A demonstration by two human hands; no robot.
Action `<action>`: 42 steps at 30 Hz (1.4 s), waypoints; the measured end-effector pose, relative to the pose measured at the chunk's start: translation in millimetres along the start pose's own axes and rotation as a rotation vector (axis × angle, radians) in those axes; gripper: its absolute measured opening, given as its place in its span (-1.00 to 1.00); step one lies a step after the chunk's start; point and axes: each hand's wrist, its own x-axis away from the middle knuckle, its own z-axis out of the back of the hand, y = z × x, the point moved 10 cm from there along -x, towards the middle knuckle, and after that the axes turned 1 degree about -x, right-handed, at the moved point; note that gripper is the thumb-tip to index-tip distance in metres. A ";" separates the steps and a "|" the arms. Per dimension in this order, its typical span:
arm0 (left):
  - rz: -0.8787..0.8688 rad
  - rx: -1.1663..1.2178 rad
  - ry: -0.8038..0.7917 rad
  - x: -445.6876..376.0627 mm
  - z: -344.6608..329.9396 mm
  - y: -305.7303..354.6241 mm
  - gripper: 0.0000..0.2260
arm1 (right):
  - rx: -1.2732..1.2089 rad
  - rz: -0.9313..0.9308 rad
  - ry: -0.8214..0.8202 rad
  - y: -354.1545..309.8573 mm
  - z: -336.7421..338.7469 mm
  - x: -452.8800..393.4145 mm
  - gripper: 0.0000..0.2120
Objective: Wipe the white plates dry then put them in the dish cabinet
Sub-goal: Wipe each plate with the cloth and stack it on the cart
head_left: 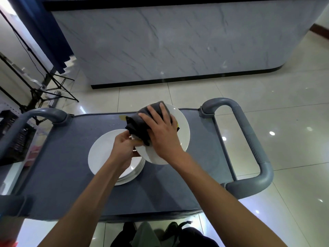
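- Here, your right hand (161,132) lies flat, fingers spread, pressing a dark grey cloth (142,122) onto the face of a white plate (181,132).
- Your left hand (124,147) reaches in from below-left; its grip is clamped on the near-left rim of that plate, fingers curled under and thumb on top.
- The held plate is tilted, raised above the cart top, and overlaps the right edge of a stack of white plates (105,150).
- The stack rests near the middle of the grey-blue cart top (62,157), which serves as your tabletop.
- Grey looped handles stand at both ends; the right handle (249,138) shows in full.
- Beyond the cart, a glossy pale tiled floor (267,90) runs to a marble-patterned counter front (160,41) with a black base.
- Black tripod legs (53,90) stand at far left.
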 end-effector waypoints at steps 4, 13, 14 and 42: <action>-0.001 -0.012 0.007 -0.9 3.6 -1.3 -0.68 | -0.035 0.001 -0.026 -2.7 -5.6 2.4 -0.47; -0.001 0.030 0.009 -0.1 11.2 3.4 -0.70 | 0.043 -0.128 0.109 29.6 23.9 -29.8 -0.54; -0.003 0.037 0.018 -0.1 13.0 3.8 -0.71 | 0.049 -0.152 0.110 35.5 26.2 -30.2 -0.54; -0.039 0.328 0.181 -17.8 14.6 7.9 -0.66 | -0.606 -0.587 0.129 72.4 -25.8 59.6 -0.32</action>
